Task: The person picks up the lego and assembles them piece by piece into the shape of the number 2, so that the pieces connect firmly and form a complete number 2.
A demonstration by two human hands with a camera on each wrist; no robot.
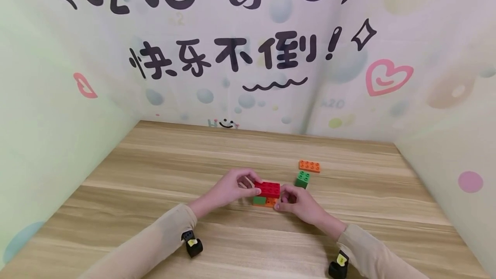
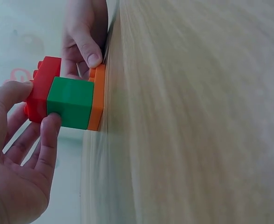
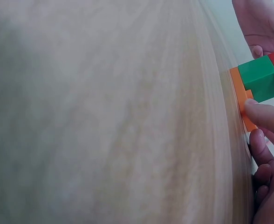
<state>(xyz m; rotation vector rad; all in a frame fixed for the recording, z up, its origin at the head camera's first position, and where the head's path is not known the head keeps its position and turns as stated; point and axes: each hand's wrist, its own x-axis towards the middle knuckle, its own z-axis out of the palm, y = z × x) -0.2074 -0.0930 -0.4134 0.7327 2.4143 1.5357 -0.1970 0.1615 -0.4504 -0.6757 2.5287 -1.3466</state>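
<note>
A red building brick (image 1: 269, 189) lies across the top of a green brick (image 2: 71, 102), which stands on one end of a flat orange brick (image 3: 237, 86) resting on the table. My left hand (image 1: 232, 187) pinches the red brick between thumb and fingers at its left end, and one fingertip touches the green brick in the left wrist view. With thumb and fingertips, my right hand (image 1: 304, 206) holds the other end of the orange brick. Beneath the overhanging part of the red brick there is a gap above the orange studs.
Behind my right hand stands another green brick (image 1: 302, 179), with a second flat orange brick (image 1: 309, 166) just beyond it. The wood-grain table (image 1: 186, 154) meets a printed back wall (image 1: 186, 106) and side walls.
</note>
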